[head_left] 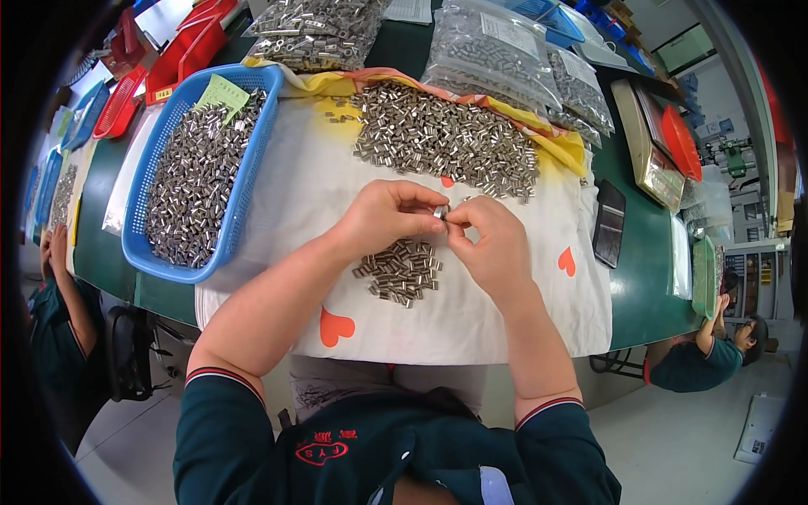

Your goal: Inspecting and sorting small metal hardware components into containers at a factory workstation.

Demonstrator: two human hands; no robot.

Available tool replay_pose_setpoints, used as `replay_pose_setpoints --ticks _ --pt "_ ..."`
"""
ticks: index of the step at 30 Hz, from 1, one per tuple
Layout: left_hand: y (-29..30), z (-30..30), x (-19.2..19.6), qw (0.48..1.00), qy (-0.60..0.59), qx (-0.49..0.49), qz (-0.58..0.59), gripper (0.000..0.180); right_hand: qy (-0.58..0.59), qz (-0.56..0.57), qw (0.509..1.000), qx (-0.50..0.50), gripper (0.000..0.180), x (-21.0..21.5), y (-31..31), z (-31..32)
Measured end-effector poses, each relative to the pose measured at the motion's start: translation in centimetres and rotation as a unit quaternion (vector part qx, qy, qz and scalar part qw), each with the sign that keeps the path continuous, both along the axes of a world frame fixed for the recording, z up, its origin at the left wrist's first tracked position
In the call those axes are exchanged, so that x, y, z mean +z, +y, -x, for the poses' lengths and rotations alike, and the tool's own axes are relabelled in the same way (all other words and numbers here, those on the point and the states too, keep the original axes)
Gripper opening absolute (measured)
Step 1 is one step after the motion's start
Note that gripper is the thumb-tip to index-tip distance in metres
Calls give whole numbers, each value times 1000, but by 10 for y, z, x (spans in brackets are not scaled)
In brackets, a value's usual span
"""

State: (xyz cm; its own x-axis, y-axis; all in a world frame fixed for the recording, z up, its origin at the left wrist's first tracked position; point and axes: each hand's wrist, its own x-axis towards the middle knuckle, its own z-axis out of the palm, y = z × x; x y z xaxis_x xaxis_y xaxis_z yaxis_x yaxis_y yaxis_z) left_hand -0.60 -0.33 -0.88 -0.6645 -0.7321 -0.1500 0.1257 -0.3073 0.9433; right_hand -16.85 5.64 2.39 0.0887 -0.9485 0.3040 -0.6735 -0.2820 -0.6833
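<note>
Left hand point(389, 215) and right hand point(490, 244) meet fingertip to fingertip above the white cloth point(311, 185), both pinched on one small metal sleeve point(439, 212) held between them. Small pile of sleeves point(401, 271) lies just below the hands; big heap point(446, 139) beyond. Blue basket point(257, 139) of sleeves sits left on the green surface point(648, 286).
</note>
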Motion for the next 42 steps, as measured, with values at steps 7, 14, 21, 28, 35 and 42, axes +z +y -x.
replay_pose_setpoints --ticks 7,14,21,28,35,42 --pt "1 0 2 998 -57 19 30 28 -74 -54 996 11 9 3 0 4" --pt "4 -1 7 987 -107 -41 109 28 -85 -160 984 2 13 -2 -10 26" --pt "-1 -3 7 995 -72 -44 54 27 146 21 986 -74 9 -23 -28 27" --pt "4 1 1 992 -83 -41 88 27 192 12 979 -61 7 -24 -27 30" --pt "1 -2 5 998 -37 -34 36 28 130 26 989 -63 8 -9 -16 19" --pt "-1 -3 -2 999 40 4 -25 30 -167 -84 982 19 9 2 -3 4"
